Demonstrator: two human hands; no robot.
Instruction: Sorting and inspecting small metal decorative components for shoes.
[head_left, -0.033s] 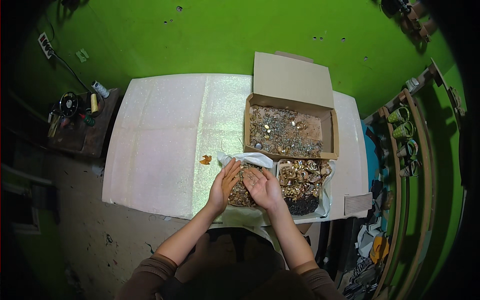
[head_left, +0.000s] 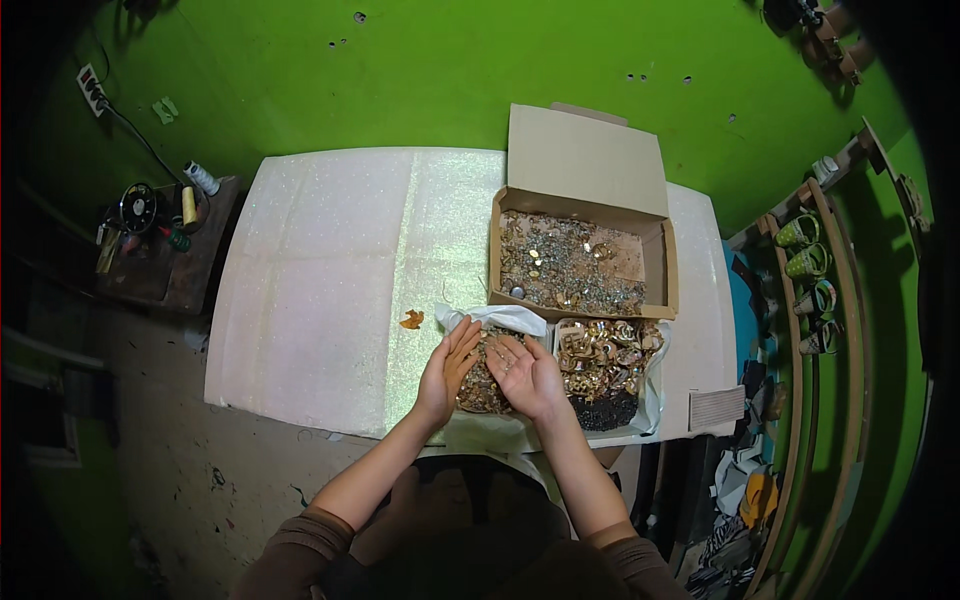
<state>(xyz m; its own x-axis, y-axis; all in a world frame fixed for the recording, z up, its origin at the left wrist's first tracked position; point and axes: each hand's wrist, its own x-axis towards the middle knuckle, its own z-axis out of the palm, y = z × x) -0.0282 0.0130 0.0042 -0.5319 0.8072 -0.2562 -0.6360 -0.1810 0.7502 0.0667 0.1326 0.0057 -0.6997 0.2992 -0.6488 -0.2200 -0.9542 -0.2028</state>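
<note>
My left hand (head_left: 446, 372) is open, its fingers stretched together and its palm turned inward. Palm up beside it, my right hand (head_left: 528, 376) is open with its fingers extended; a few tiny shiny bits seem to lie on its fingers, too small to name. Both hands are over a container of small mixed metal pieces (head_left: 479, 395), partly hidden beneath them. To the right, a white-lined tray (head_left: 652, 398) holds gold-coloured buckle-like fittings (head_left: 603, 352) and small black pieces (head_left: 605, 412). Behind stands an open cardboard box (head_left: 655, 270) with many small shiny fittings (head_left: 570, 262) spread inside.
A glittery whitish sheet (head_left: 320, 260) covers the table. On it lie a small orange-brown scrap (head_left: 411, 319) and a ridged grey-brown piece (head_left: 716, 407). Thread spools (head_left: 189, 207) stand on a dark side table at left. A wooden rack (head_left: 790, 390) with sandals (head_left: 808, 262) is at right.
</note>
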